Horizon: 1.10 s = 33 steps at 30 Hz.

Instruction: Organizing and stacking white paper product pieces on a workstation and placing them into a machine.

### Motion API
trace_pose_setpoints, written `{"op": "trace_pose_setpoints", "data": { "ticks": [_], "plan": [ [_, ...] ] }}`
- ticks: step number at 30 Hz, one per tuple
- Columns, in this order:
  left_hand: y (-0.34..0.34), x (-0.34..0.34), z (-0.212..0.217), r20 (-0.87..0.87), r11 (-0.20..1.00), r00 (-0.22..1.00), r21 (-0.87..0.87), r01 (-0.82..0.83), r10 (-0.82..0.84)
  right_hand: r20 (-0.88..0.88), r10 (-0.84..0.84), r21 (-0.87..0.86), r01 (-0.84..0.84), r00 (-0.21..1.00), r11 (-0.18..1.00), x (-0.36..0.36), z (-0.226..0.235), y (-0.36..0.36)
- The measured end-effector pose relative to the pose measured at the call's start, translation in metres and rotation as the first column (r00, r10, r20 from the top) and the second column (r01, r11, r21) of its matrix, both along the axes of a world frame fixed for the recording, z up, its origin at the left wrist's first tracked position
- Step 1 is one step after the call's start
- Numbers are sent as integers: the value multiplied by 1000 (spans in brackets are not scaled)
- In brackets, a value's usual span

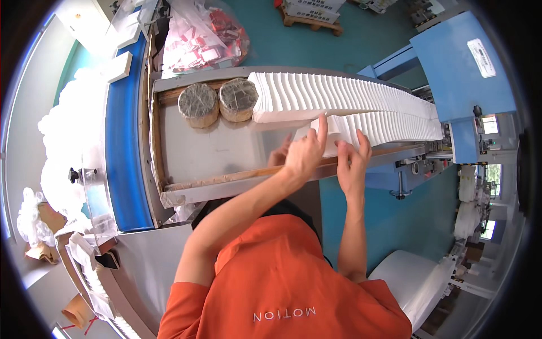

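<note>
A metal tray (209, 150) with tape-covered edges lies in front of me. Two rows of thin white folded paper pieces stand on edge along it, a far row (333, 93) and a near row (389, 125). Two round, tape-wrapped weights (199, 104) sit against the left end of the far row. My left hand (305, 151) is at the left end of the near row, index finger stretched out and touching or very close to the white pieces. Beside the row's front edge, my right hand (354, 161) has thumb and fingers apart. Neither hand visibly holds anything.
The rows run right into a blue machine (466, 73). A blue panel (131, 147) borders the tray's left side. Behind the tray is a clear plastic bag (206, 37) of red and white pieces. A pallet with stacked boxes (312, 11) stands farther back.
</note>
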<state>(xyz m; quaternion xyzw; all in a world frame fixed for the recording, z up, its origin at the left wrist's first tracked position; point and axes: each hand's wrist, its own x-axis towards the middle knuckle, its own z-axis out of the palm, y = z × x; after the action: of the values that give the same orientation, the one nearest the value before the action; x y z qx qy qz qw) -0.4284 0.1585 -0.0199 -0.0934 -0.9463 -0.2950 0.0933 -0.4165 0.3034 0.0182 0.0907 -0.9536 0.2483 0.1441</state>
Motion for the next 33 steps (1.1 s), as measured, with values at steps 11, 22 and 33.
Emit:
{"op": "trace_pose_setpoints", "data": {
  "ticks": [11,22,33],
  "plan": [
    [-3,21,-1,166,843,962,466,-269,215,-18,8,15,-8,1000,1000,-4,2,-18],
    [-50,35,7,-181,904,976,427,-32,120,-35,-4,180,10,999,984,-7,-8,-5],
    [-242,24,39,98,879,884,103,-466,457,-22,-91,162,93,996,982,1,3,-27]
  ]
}}
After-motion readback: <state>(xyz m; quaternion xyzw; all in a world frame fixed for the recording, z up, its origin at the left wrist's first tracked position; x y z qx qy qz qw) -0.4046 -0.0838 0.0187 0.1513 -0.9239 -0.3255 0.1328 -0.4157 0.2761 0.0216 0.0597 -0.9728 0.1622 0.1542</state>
